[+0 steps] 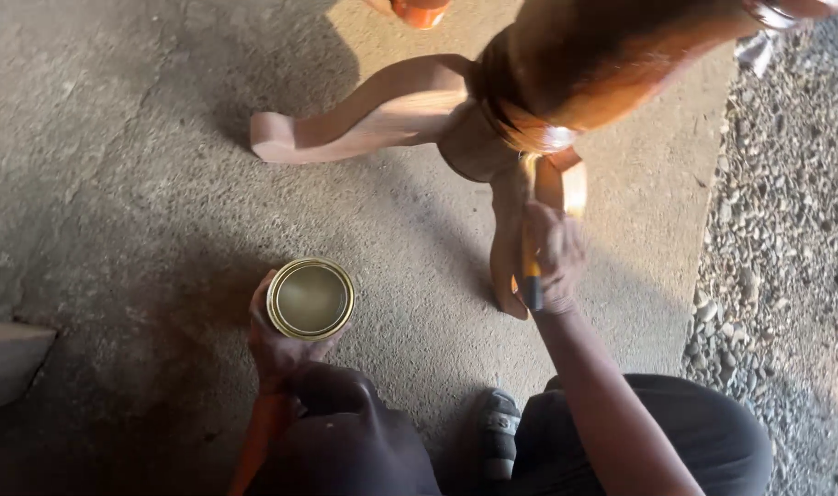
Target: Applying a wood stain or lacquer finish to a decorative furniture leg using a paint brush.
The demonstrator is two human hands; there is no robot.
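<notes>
My left hand (274, 347) holds an open round metal tin (310, 298) with a gold rim, low over the concrete and beside my left knee. My right hand (555, 259) grips a paintbrush (530, 266) with a dark and orange handle; its bristles touch a curved wooden leg (508, 239) of a pedestal furniture base. The turned wooden column (566, 73) above looks glossy orange-brown, while another curved leg (354, 119) to the left is paler, bare wood.
A rough concrete slab (143, 184) lies under everything. Loose gravel (786, 230) runs along the right edge. My shoe (499, 432) and dark trousers (703, 432) fill the bottom. A pale flat object (5, 363) sits at the far left.
</notes>
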